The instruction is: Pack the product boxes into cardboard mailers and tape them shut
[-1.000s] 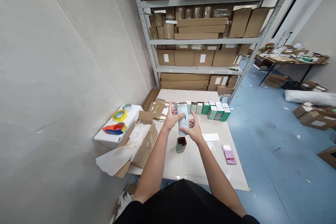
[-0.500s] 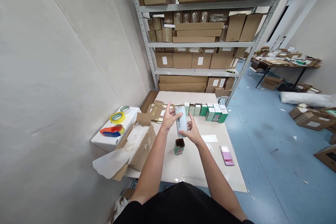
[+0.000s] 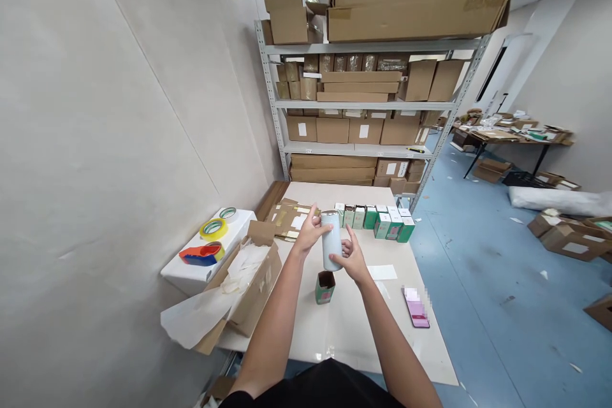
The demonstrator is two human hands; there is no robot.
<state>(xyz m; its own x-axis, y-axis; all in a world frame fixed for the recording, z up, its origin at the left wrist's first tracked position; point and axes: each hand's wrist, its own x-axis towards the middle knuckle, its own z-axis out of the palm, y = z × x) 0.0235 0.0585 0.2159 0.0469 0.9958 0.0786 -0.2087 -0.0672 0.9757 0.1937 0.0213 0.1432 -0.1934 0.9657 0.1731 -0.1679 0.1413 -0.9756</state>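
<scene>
Between my two hands I hold a pale blue tumbler (image 3: 331,245) nearly upright above the table. My left hand (image 3: 310,233) grips its upper left side, with the thumb across the front and the index finger pointing up. My right hand (image 3: 352,259) holds the lower right side, thumb near the base. Just below the tumbler, a small green box (image 3: 324,289) stands on the table with its top open and its inside dark. Behind my hands, several green and white boxes (image 3: 382,224) stand in rows.
On the left, a carton (image 3: 261,287) holds white paper; tape rolls (image 3: 213,229) and a tape dispenser (image 3: 203,254) lie on a white box. A phone (image 3: 417,307) and white paper (image 3: 382,272) lie to the right. Flattened cardboard (image 3: 289,220) and a loaded shelf (image 3: 363,150) are behind.
The tumbler has turned in my hands: dark lettering that faced me is out of sight. My view has tilted up, so the scene sits lower.
</scene>
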